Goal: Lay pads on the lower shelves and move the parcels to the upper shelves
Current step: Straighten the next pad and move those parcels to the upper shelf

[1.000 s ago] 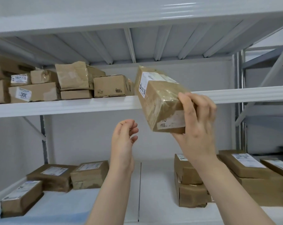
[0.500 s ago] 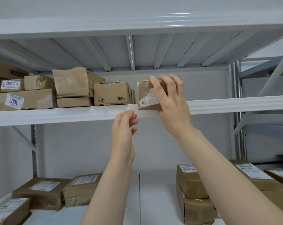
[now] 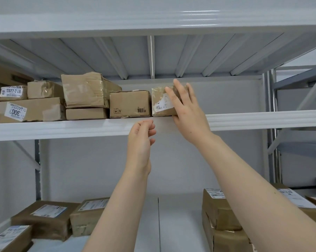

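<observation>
1. White metal upper shelf [image 3: 262, 120] is running across the whole view; lower shelf [image 3: 180, 215] is showing below it.
2. Row of brown parcels [image 3: 84, 91] is sitting on the left half of the upper shelf, some stacked, several carrying white stickers.
3. Lower shelf is carrying flat parcels [image 3: 44, 217] at left and a stacked pair [image 3: 220, 215] at right, the pair partly hidden behind the right forearm.
4. Right hand [image 3: 188, 113] is reaching up to the upper shelf, fingers [image 3: 180, 90] straight and spread, lying flat against the front face of the taped parcel [image 3: 160, 100]; thumb is sitting at its lower right corner, nothing wrapped around it.
5. Left hand [image 3: 140, 140] is hovering just below the upper shelf's front edge, fingers [image 3: 150, 124] loosely curled, gripping nothing.
6. Taped parcel is standing on the upper shelf at the right end of the row, just beside the barcode box [image 3: 130, 103]; cannot tell if touching.
7. White label [image 3: 161, 106] on its front is partly covered by the right hand.
</observation>
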